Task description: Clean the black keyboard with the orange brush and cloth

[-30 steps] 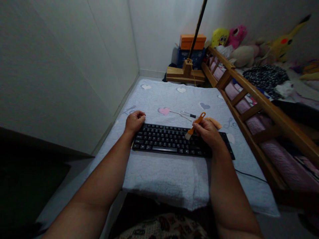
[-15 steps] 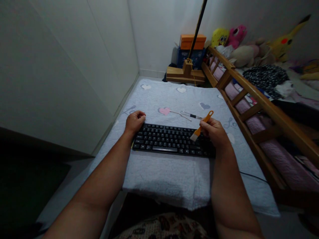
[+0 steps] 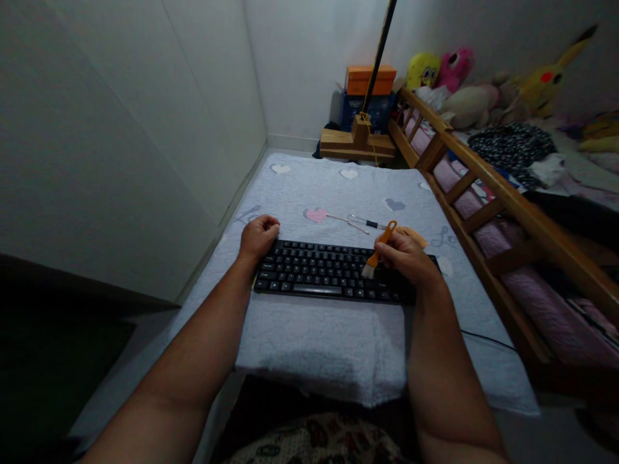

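A black keyboard (image 3: 314,270) lies on the cloth-covered table. My right hand (image 3: 409,256) is closed round the orange handle of a small brush (image 3: 386,240). The brush tilts down to the left, its pale bristles at the keys on the keyboard's right part; whether they touch cannot be made out. My left hand (image 3: 258,238) rests curled at the keyboard's upper left corner, and what its fingers hold, if anything, is hidden. Just behind my right hand shows an orange cloth-like piece (image 3: 412,236). Beyond the keyboard lie thin cotton swabs (image 3: 358,227) and a slim tool with a dark grip (image 3: 371,224).
A pale blue cloth with hearts (image 3: 309,335) covers the table. A black cable (image 3: 488,339) runs off to the right. Along the right side stands a wooden bed rail (image 3: 483,174), with plush toys (image 3: 423,71) behind it. A white panel (image 3: 145,142) borders the left.
My right hand has moved slightly left and down with the brush, which now stands steeper. The orange piece behind it has come into view. My left hand stays by the keyboard corner.
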The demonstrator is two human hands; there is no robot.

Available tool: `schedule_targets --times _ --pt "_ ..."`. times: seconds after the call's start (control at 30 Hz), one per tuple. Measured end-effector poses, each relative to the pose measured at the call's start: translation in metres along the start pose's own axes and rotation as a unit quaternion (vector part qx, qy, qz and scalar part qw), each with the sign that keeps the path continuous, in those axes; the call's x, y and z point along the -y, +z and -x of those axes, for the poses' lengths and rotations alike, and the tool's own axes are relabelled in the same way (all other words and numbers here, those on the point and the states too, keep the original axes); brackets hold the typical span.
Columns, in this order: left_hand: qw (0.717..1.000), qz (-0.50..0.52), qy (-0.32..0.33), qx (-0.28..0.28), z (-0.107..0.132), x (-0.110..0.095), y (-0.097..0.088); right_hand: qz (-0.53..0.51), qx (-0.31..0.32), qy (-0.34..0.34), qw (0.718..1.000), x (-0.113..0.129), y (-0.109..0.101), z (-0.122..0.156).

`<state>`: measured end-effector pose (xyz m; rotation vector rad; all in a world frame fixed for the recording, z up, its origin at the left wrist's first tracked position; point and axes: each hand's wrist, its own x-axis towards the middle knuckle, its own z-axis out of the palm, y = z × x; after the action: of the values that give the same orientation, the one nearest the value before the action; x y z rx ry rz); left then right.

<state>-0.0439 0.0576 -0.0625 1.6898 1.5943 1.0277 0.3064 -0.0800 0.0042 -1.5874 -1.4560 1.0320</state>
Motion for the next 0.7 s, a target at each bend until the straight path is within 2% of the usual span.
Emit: schedule_targets --times 0.17,0.47,0.57,0.7 --pt "1.000 0.001 -0.005 0.000 0.001 0.000 0.000 -0.017 -0.086 -0.039 0.995 -0.009 0.003 -0.007" --pt "1.000 0.002 -0.008 0.000 -0.001 0.001 0.001 -0.073 -0.199 -0.031 0.977 -0.009 -0.001 -0.010" --pt "1.000 0.002 -0.009 0.002 -0.001 0.000 0.001 -0.078 -0.176 -0.010 0.981 -0.005 -0.006 -0.004" --pt "1.000 0.006 0.000 0.002 0.000 0.001 0.001 -0.082 -0.090 0.008 0.993 0.004 -0.009 0.004"
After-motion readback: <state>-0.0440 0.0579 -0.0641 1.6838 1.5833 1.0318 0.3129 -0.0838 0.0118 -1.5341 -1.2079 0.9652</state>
